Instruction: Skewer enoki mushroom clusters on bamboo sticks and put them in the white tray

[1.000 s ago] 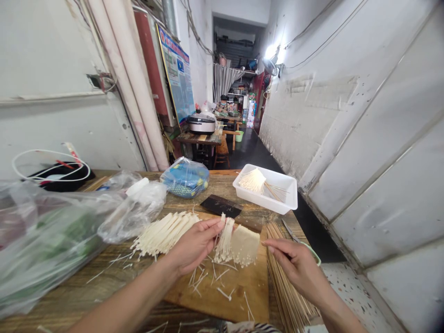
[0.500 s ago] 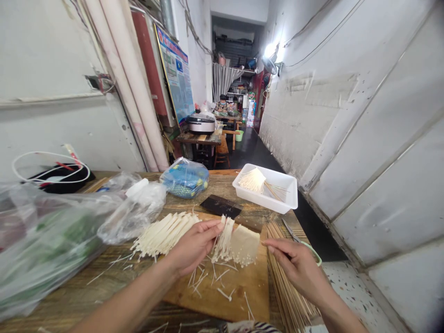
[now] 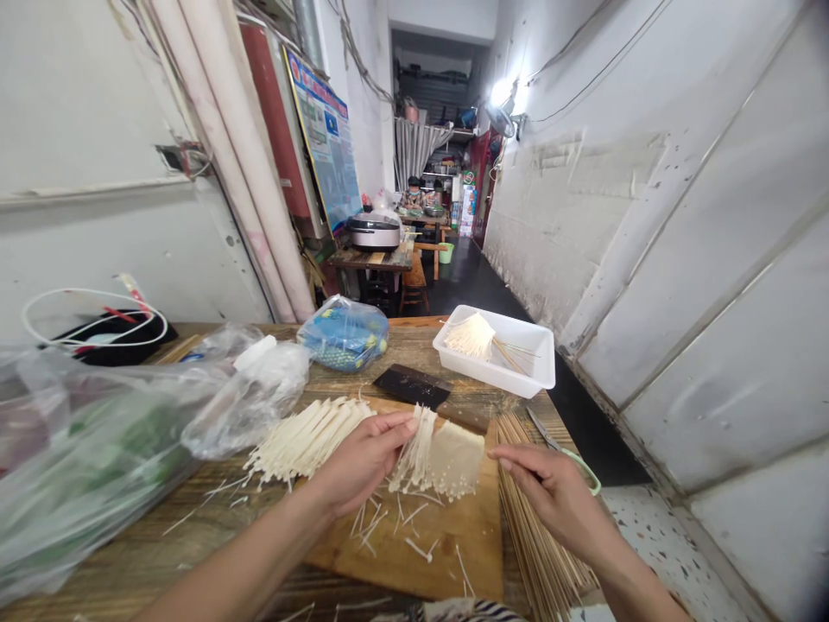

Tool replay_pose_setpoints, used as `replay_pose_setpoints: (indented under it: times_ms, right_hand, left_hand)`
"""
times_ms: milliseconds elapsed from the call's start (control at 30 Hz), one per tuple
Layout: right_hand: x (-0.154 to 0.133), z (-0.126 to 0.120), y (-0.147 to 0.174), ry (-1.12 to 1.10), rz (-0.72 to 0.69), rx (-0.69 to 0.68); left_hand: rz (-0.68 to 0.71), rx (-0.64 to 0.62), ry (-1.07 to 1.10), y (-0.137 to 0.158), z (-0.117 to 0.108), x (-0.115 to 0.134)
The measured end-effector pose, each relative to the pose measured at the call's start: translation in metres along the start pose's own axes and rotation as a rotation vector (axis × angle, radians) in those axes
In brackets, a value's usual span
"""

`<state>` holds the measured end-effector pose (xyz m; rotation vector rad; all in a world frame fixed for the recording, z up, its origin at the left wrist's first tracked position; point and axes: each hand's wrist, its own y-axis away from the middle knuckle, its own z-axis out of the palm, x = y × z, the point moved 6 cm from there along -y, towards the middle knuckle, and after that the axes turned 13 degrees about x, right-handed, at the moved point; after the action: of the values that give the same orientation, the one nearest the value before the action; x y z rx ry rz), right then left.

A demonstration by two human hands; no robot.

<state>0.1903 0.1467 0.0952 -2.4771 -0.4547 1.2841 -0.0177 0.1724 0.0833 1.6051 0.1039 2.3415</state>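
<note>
My left hand (image 3: 363,453) pinches a small bunch of enoki mushrooms (image 3: 420,445) above the wooden cutting board (image 3: 414,553). Against its right side sits a wider, flat slice of enoki (image 3: 457,458), caps pointing down. My right hand (image 3: 544,484) is closed at the slice's right edge, thumb and forefinger pinching what looks like the end of a bamboo skewer, mostly hidden. Left of the board lies a row of enoki slices (image 3: 311,432). Loose stems (image 3: 369,523) are scattered on the board. Beside it, under my right hand, lies a pile of bamboo skewers (image 3: 528,527).
A white plastic tray (image 3: 531,371) holds skewered enoki (image 3: 472,337). Behind the board lies a dark cleaver blade (image 3: 413,385). Green-handled scissors (image 3: 579,462) rest at the right edge. Plastic bags (image 3: 246,397) and a bagged blue bundle (image 3: 343,335) stand left. People sit far back.
The small enoki bunch has shifted very slightly left, and its caps hang a little further left. Both hands hold nearly the same position.
</note>
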Motion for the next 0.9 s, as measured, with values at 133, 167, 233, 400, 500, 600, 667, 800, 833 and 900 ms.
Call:
replay_pose_setpoints:
  times_ms: [133,167,233,400,500,600,667,800,833,900]
  right_hand:
    - [0.002,0.001,-0.001,-0.021,-0.015,-0.022]
    - [0.003,0.002,-0.001,-0.029,-0.010,-0.030]
    - [0.004,0.004,-0.003,-0.052,0.009,-0.054]
    - [0.003,0.007,-0.009,-0.116,0.043,-0.055]
    - [0.002,0.005,-0.010,-0.123,0.044,-0.035]
    - [0.002,0.003,-0.009,-0.128,0.043,-0.030]
    - [0.003,0.004,-0.007,-0.137,0.047,-0.041]
    - [0.003,0.008,-0.005,-0.162,0.069,-0.094]
    - [0.002,0.008,-0.006,-0.168,0.073,-0.105]
    - [-0.002,0.008,-0.008,-0.183,0.073,-0.125]
  left_hand:
    - [-0.001,-0.003,-0.065,0.002,-0.001,0.001]
    - [-0.004,-0.003,-0.085,0.003,-0.001,0.000]
    - [0.005,-0.002,-0.134,0.002,-0.001,0.000]
    - [0.079,0.001,-0.232,0.001,0.000,0.006]
    - [0.191,0.041,-0.363,0.001,-0.003,0.014]
    - [0.256,0.064,-0.474,0.001,-0.006,0.018]
    - [0.243,0.044,-0.504,0.001,-0.006,0.017]
    - [0.190,-0.019,-0.575,-0.001,-0.001,0.013]
    - [0.172,-0.039,-0.596,-0.001,0.000,0.013]
    - [0.143,-0.067,-0.634,-0.001,0.003,0.012]
